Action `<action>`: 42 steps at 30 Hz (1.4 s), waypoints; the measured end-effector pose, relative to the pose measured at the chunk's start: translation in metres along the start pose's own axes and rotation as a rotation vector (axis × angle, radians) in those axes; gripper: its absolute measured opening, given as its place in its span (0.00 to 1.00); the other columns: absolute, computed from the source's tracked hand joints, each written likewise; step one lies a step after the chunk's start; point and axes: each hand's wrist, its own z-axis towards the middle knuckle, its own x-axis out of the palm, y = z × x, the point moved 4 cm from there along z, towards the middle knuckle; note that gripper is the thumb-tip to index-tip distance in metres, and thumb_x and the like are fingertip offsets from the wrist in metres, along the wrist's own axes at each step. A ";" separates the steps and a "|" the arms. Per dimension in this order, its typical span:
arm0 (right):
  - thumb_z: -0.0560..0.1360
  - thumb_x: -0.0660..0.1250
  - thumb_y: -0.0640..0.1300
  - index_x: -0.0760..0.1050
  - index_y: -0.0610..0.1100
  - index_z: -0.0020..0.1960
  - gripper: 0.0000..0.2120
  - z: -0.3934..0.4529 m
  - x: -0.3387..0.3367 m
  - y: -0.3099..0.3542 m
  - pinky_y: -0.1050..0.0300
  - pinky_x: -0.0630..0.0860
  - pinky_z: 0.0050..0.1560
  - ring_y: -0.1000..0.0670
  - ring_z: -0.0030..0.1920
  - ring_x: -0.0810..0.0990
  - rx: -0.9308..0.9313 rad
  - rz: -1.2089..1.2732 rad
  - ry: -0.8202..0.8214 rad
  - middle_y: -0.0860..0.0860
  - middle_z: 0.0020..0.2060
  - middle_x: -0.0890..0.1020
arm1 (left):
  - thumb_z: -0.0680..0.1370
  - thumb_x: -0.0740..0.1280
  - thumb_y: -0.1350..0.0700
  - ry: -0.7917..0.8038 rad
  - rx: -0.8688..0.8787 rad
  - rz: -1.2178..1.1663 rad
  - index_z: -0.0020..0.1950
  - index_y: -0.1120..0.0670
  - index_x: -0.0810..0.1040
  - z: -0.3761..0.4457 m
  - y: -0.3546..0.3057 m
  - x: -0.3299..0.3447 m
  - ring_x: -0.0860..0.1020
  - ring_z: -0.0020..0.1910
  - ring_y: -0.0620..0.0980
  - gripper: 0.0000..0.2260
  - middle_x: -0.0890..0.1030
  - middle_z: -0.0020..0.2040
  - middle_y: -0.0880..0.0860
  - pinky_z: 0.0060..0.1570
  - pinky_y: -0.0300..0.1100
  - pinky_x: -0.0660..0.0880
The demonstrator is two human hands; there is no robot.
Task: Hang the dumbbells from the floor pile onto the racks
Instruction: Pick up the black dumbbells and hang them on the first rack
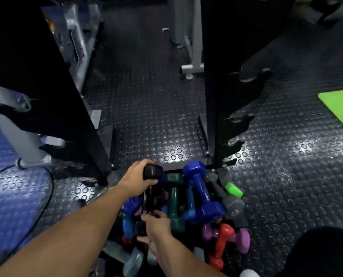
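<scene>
Counted on the studded rubber floor | two black racks: left rack, right rack | two hands: left hand, right hand | one black dumbbell held | pile: two blue dumbbells seen whole, one dark green, one red, one grey | one lime-green mat at the right edge | remaining dumbbells too hidden to be counted

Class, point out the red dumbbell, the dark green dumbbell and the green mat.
red dumbbell [221, 243], head view, on its handle.
dark green dumbbell [174, 198], head view, on its handle.
green mat [341, 104], head view, on its flat top.

Dim gym w/ black studded rubber floor, green mat at right.
</scene>
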 end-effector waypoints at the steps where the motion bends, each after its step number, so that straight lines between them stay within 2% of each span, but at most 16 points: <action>1: 0.76 0.72 0.38 0.72 0.50 0.58 0.15 -0.003 -0.002 0.001 0.44 0.82 0.36 0.41 0.53 0.82 -0.030 -0.009 0.009 0.44 0.52 0.82 | 0.70 0.79 0.52 -0.017 0.004 0.001 0.65 0.42 0.72 -0.002 -0.003 -0.004 0.74 0.58 0.49 0.27 0.74 0.60 0.50 0.62 0.42 0.70; 3: 0.76 0.72 0.39 0.72 0.51 0.57 0.14 -0.011 -0.006 0.006 0.45 0.83 0.36 0.43 0.48 0.83 -0.088 -0.027 0.026 0.45 0.50 0.83 | 0.69 0.79 0.51 -0.049 0.015 0.001 0.64 0.41 0.72 -0.008 -0.010 -0.014 0.75 0.58 0.50 0.27 0.76 0.60 0.50 0.63 0.44 0.71; 8: 0.70 0.74 0.46 0.75 0.53 0.55 0.16 -0.044 -0.023 0.038 0.47 0.85 0.38 0.45 0.48 0.84 -0.247 -0.132 0.035 0.48 0.49 0.84 | 0.69 0.79 0.46 -0.160 0.027 -0.025 0.63 0.40 0.71 -0.024 -0.043 -0.044 0.76 0.58 0.52 0.27 0.76 0.58 0.50 0.65 0.50 0.73; 12: 0.65 0.74 0.48 0.73 0.54 0.55 0.20 -0.071 -0.046 0.063 0.45 0.85 0.38 0.46 0.47 0.84 -0.322 -0.084 0.045 0.47 0.51 0.83 | 0.69 0.78 0.45 -0.216 0.120 -0.011 0.65 0.42 0.71 -0.038 -0.095 -0.061 0.75 0.60 0.53 0.28 0.75 0.59 0.51 0.66 0.51 0.72; 15: 0.66 0.75 0.45 0.71 0.55 0.52 0.19 -0.086 -0.062 0.078 0.43 0.85 0.37 0.43 0.47 0.85 -0.341 -0.034 0.052 0.45 0.51 0.83 | 0.70 0.78 0.44 -0.204 0.199 0.039 0.67 0.42 0.70 -0.044 -0.136 -0.066 0.73 0.60 0.52 0.28 0.74 0.60 0.51 0.66 0.49 0.71; 18: 0.57 0.75 0.45 0.73 0.54 0.55 0.27 -0.097 -0.093 0.093 0.37 0.84 0.43 0.42 0.43 0.86 -0.386 0.019 0.026 0.45 0.48 0.84 | 0.71 0.77 0.46 -0.191 0.257 0.041 0.67 0.43 0.70 -0.051 -0.177 -0.061 0.71 0.58 0.48 0.28 0.72 0.59 0.49 0.64 0.45 0.70; 21: 0.65 0.75 0.37 0.72 0.52 0.57 0.24 -0.114 -0.133 0.108 0.39 0.84 0.38 0.41 0.45 0.85 -0.386 0.063 0.022 0.43 0.49 0.83 | 0.71 0.78 0.45 -0.180 0.303 0.033 0.66 0.45 0.69 -0.054 -0.216 -0.048 0.71 0.55 0.49 0.28 0.72 0.58 0.51 0.59 0.43 0.70; 24: 0.67 0.73 0.30 0.71 0.51 0.56 0.25 -0.122 -0.177 0.128 0.39 0.81 0.36 0.39 0.45 0.83 -0.403 0.038 -0.051 0.40 0.47 0.84 | 0.70 0.78 0.45 -0.189 0.313 -0.049 0.65 0.46 0.68 -0.056 -0.243 -0.027 0.73 0.56 0.49 0.28 0.73 0.60 0.53 0.56 0.42 0.70; 27: 0.62 0.77 0.27 0.74 0.44 0.51 0.23 -0.131 -0.225 0.151 0.36 0.81 0.34 0.37 0.41 0.84 -0.423 -0.040 -0.188 0.37 0.44 0.84 | 0.70 0.78 0.46 -0.175 0.271 -0.169 0.65 0.47 0.65 -0.057 -0.261 -0.002 0.75 0.59 0.51 0.30 0.75 0.63 0.52 0.56 0.42 0.71; 29: 0.59 0.81 0.28 0.77 0.36 0.44 0.19 -0.137 -0.256 0.168 0.32 0.83 0.38 0.37 0.39 0.85 -0.437 -0.110 -0.300 0.36 0.39 0.84 | 0.69 0.79 0.46 -0.189 0.233 -0.220 0.66 0.48 0.63 -0.055 -0.268 0.010 0.75 0.61 0.52 0.33 0.73 0.64 0.53 0.57 0.42 0.71; 32: 0.60 0.82 0.30 0.72 0.38 0.40 0.20 -0.149 -0.289 0.198 0.40 0.84 0.44 0.38 0.44 0.84 -0.489 -0.247 -0.418 0.40 0.41 0.83 | 0.65 0.81 0.45 -0.173 0.096 -0.302 0.75 0.50 0.60 -0.049 -0.268 0.031 0.72 0.68 0.56 0.45 0.71 0.69 0.55 0.67 0.47 0.71; 34: 0.62 0.83 0.33 0.71 0.39 0.41 0.21 -0.150 -0.306 0.221 0.50 0.81 0.37 0.41 0.44 0.82 -0.503 -0.380 -0.466 0.42 0.42 0.82 | 0.57 0.81 0.41 -0.142 -0.027 -0.340 0.75 0.50 0.64 -0.042 -0.266 0.050 0.74 0.67 0.56 0.50 0.74 0.68 0.54 0.68 0.48 0.72; 36: 0.63 0.83 0.34 0.73 0.39 0.45 0.20 -0.146 -0.316 0.243 0.56 0.76 0.33 0.45 0.41 0.80 -0.506 -0.516 -0.480 0.43 0.43 0.82 | 0.52 0.81 0.40 -0.112 -0.113 -0.391 0.65 0.49 0.76 -0.035 -0.260 0.070 0.79 0.59 0.52 0.42 0.80 0.59 0.51 0.59 0.45 0.77; 39: 0.61 0.83 0.33 0.76 0.38 0.58 0.28 -0.129 -0.324 0.275 0.57 0.77 0.36 0.44 0.48 0.81 -0.534 -0.705 -0.487 0.43 0.52 0.83 | 0.59 0.84 0.48 -0.036 -0.195 -0.596 0.50 0.51 0.82 -0.031 -0.255 0.101 0.83 0.44 0.47 0.24 0.85 0.45 0.47 0.40 0.39 0.77; 40: 0.60 0.82 0.32 0.77 0.40 0.62 0.32 -0.122 -0.324 0.285 0.55 0.79 0.39 0.44 0.51 0.81 -0.551 -0.758 -0.490 0.43 0.55 0.83 | 0.59 0.84 0.49 -0.006 -0.221 -0.669 0.48 0.52 0.83 -0.029 -0.252 0.113 0.84 0.42 0.47 0.22 0.86 0.43 0.48 0.38 0.40 0.77; 42: 0.61 0.82 0.34 0.75 0.44 0.69 0.38 -0.109 -0.323 0.304 0.52 0.81 0.54 0.44 0.59 0.80 -0.579 -0.923 -0.499 0.45 0.61 0.81 | 0.56 0.84 0.45 0.031 -0.260 -0.771 0.46 0.54 0.85 -0.025 -0.246 0.137 0.85 0.41 0.49 0.24 0.87 0.42 0.50 0.40 0.44 0.82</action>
